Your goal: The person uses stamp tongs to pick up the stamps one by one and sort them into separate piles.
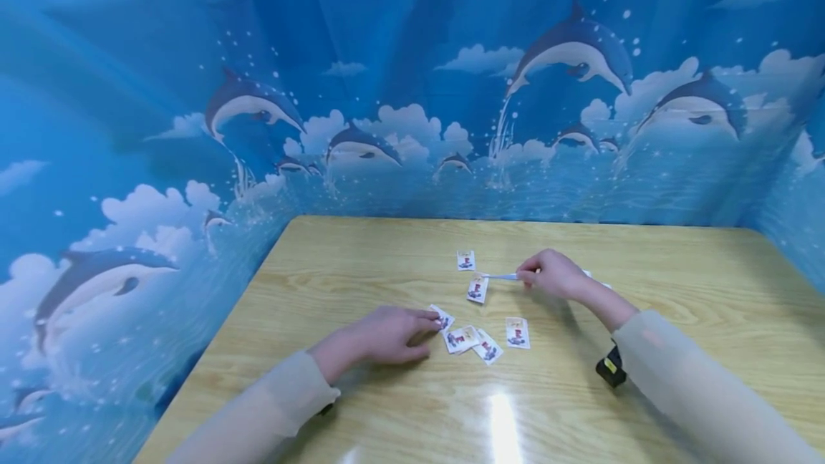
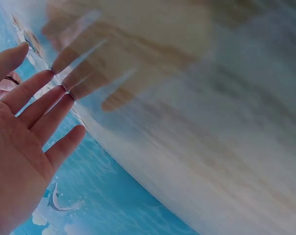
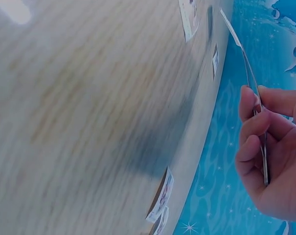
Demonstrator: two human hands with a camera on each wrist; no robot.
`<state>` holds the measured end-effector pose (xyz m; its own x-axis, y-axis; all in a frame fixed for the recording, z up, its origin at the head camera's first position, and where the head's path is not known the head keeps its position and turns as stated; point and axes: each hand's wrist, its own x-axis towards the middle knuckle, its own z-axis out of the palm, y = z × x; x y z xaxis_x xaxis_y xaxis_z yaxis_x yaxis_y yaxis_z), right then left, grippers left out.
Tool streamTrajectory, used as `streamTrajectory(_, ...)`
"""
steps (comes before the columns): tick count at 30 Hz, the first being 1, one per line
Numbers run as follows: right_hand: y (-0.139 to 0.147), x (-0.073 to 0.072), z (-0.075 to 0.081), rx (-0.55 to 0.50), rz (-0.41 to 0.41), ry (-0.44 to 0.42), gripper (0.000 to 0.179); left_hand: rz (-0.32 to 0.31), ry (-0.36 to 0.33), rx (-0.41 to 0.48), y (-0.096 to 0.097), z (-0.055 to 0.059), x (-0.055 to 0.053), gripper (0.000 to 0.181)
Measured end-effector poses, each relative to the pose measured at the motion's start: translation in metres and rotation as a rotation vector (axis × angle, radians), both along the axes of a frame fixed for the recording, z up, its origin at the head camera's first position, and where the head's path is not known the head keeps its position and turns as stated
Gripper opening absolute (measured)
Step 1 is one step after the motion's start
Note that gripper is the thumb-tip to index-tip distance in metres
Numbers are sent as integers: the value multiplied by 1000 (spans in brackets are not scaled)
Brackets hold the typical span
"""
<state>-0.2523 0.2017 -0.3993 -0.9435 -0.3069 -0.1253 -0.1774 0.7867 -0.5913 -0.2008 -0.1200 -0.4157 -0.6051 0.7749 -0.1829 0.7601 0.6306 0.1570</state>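
Observation:
In the head view my right hand (image 1: 554,274) pinches metal tweezers (image 1: 504,276). Their tips are at the upper edge of a small printed card (image 1: 478,288). The right wrist view shows the tweezers (image 3: 259,105) between thumb and fingers, with a thin white card (image 3: 231,28) at the tip, above the table. My left hand (image 1: 396,335) lies palm down, fingertips on another card (image 1: 442,317) on the table. Its fingers look straight and spread in the left wrist view. Just right of them, several cards (image 1: 462,339) overlap in a small group.
One card (image 1: 465,260) lies farther back, and another (image 1: 518,333) sits right of the overlapping group. Card edges (image 1: 604,284) peek out behind my right forearm. A dolphin-print curtain (image 1: 412,77) hangs behind the wooden table (image 1: 361,249). A black device (image 1: 612,367) is at my right wrist.

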Motion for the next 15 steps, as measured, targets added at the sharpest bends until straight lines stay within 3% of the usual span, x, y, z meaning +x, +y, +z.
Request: streamTrajectory(15, -1, -21, 2, 55, -8, 18, 28, 4, 13, -13, 2, 1, 0, 46)
